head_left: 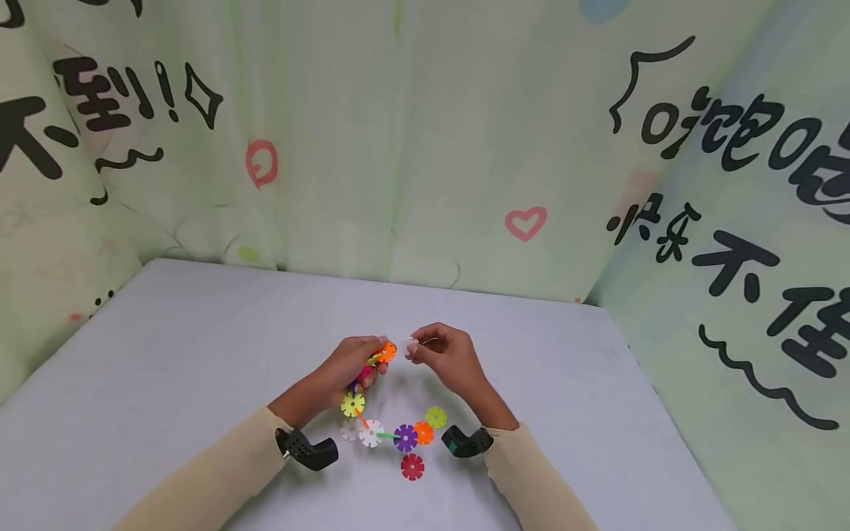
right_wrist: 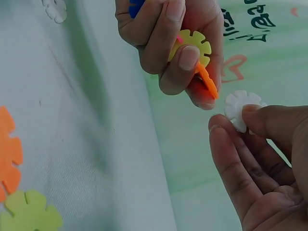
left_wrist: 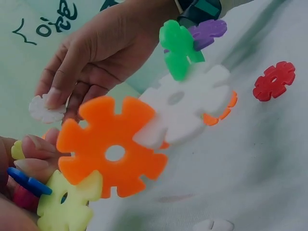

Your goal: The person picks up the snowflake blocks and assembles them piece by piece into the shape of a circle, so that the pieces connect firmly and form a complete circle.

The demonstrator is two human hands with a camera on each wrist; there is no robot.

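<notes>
My left hand (head_left: pixel 357 361) grips one end of a chain of slotted plastic flower discs near the table's middle. An orange disc (head_left: pixel 387 352) sticks out past its fingertips, with a yellow disc (right_wrist: pixel 192 48) behind it. Below the hand the chain hangs on through a pale yellow disc (head_left: pixel 353 404), an orange one (left_wrist: pixel 113 149), a white one (head_left: pixel 372 434), a green one (left_wrist: pixel 179 48) and a purple one (head_left: pixel 406 438). Between thumb and fingers my right hand (head_left: pixel 448 355) pinches a single white disc (right_wrist: pixel 238 108), held a short gap from the chain's orange end.
On the white table (head_left: pixel 199 383) lie a red disc (head_left: pixel 412 467), an orange disc (head_left: pixel 423 433), a yellow-green disc (head_left: pixel 436 417) and a white disc (head_left: pixel 348 429), all close around the chain. A printed curtain (head_left: pixel 432 147) stands behind the table.
</notes>
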